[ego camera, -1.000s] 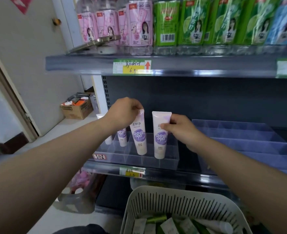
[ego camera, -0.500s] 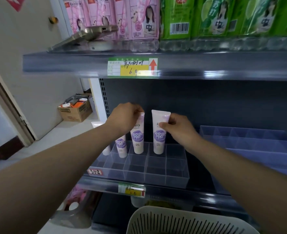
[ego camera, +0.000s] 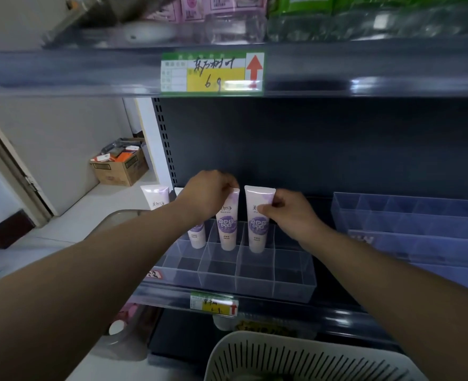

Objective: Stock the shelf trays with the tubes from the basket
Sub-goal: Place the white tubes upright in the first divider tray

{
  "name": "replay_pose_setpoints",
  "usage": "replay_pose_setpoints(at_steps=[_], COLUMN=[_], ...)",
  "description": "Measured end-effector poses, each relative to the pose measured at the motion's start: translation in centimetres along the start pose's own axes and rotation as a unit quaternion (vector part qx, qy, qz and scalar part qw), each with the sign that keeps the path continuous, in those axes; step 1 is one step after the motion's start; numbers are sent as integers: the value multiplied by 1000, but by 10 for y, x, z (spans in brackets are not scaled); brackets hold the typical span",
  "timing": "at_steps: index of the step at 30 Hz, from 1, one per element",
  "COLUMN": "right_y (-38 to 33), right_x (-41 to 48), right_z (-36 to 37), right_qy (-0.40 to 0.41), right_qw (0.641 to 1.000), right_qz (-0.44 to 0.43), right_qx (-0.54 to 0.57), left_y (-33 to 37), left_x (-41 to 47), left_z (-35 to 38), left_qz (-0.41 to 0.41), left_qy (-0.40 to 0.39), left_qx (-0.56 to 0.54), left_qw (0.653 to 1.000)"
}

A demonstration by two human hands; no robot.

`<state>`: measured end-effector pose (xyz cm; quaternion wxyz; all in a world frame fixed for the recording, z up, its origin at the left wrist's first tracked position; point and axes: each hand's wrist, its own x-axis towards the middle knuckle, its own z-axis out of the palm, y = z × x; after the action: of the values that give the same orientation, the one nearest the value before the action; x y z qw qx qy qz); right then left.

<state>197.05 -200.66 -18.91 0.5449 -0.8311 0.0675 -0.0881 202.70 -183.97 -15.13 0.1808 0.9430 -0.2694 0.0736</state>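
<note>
Two pink tubes with purple labels stand upright in the back row of a clear divided tray (ego camera: 254, 281) on the middle shelf. My left hand (ego camera: 208, 193) grips the top of the left tube (ego camera: 227, 229). My right hand (ego camera: 287, 213) pinches the upper part of the right tube (ego camera: 258, 229). Another tube (ego camera: 197, 237) stands further left in the same row, partly behind my left wrist, and a further tube (ego camera: 155, 199) stands at the tray's far left. The white slotted basket (ego camera: 296, 356) sits below at the bottom edge; its contents are barely visible.
A blue clear tray (ego camera: 409, 224) stands on the shelf to the right. The shelf above (ego camera: 89, 70) carries pink and green bottles and hangs low over my hands. A cardboard box (ego camera: 120, 166) sits on the floor at the left wall.
Both tubes have moved back and down into the tray's rear compartments. The view has moved closer and tilted up, so the basket has slid towards the bottom edge.
</note>
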Motion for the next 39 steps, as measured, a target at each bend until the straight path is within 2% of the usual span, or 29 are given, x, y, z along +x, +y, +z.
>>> replay_pose_setpoints(at_steps=[14, 24, 29, 33, 39], right_y=[-2, -17, -28, -39, -54], right_x=[0, -3, -9, -25, -58], right_z=[5, -4, -13, -21, -35], right_qy=[-2, 2, 10, 10, -5], right_qw=[1000, 999, 987, 960, 913], right_qz=[11, -29, -87, -144, -157], right_qx=[-19, -17, -133, -242, -375], left_y=[0, 10, 21, 32, 57], left_x=[-3, -6, -14, -24, -46], left_z=[3, -8, -23, -30, -35], left_qz=[-21, -16, 11, 47, 60], left_qy=[-7, -12, 5, 17, 45], left_qx=[-13, -10, 30, 87, 132], left_qw=[1000, 1000, 999, 995, 988])
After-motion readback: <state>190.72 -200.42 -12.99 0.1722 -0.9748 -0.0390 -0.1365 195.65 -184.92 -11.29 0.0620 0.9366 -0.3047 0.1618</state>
